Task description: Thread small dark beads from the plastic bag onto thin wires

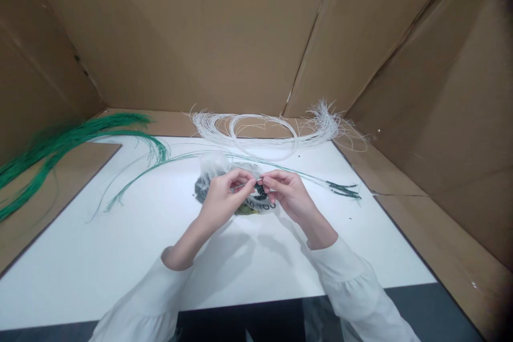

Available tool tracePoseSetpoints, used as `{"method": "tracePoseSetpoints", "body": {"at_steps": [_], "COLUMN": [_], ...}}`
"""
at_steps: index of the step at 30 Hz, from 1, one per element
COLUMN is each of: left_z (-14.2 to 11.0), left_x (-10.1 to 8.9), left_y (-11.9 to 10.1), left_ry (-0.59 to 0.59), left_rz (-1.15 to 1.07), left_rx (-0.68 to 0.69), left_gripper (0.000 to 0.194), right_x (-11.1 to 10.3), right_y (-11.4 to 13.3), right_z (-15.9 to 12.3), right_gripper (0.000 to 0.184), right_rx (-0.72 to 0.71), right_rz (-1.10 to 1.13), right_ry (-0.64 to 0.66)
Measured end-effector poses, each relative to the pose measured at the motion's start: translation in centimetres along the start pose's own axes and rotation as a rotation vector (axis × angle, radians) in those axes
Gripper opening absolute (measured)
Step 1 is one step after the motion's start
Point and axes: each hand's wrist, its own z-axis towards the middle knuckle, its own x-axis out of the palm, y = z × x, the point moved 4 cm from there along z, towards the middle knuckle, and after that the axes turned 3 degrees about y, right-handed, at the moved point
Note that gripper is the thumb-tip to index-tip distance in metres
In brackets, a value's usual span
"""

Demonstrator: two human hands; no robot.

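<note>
Both hands meet over a clear plastic bag (212, 164) that has printed letters and small dark beads in it. My left hand (226, 192) pinches a thin pale strand between thumb and forefinger. Close beside it, my right hand (290, 192) is closed in a pinch on the same thin strand, a short stretch of which shows between the fingertips. Dark beads (260, 191) show in the bag's opening just below the fingers. Behind the bag lie thin green strands (192, 155), their right ends strung with dark green beads (343, 189).
A loose bundle of white strands (264, 139) lies coiled along the back edge of the white board (132, 256). Green strands (76, 141) spread over the left side. Cardboard walls (192, 37) enclose the back and both sides.
</note>
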Motion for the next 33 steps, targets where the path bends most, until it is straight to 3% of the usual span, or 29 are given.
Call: {"method": "tracePoseSetpoints", "body": {"at_steps": [12,17,24,33], "left_z": [0.1,-0.1,-0.3,-0.5], "left_x": [-0.1,0.0,0.0,0.1], "left_y": [-0.2,-0.1,-0.3,-0.7], "left_ry": [-0.039,-0.039,-0.132,-0.156], "left_rz": [0.050,0.023,0.153,0.185], "left_rx": [0.021,0.045,0.137,0.172], "left_gripper": [0.017,0.017,0.015,0.011], "right_x": [-0.3,-0.1,0.6,0.7], "right_y": [0.0,-0.2,-0.8,-0.6], "right_z": [0.1,0.1,0.0,-0.2], "right_gripper": [0.014,0.014,0.014,0.012], "right_rx": [-0.116,-0.100,-0.062,-0.093], "right_rz": [-0.137,-0.077,0.060,0.062], "right_ry": [-0.055,-0.054,-0.073,-0.080]}}
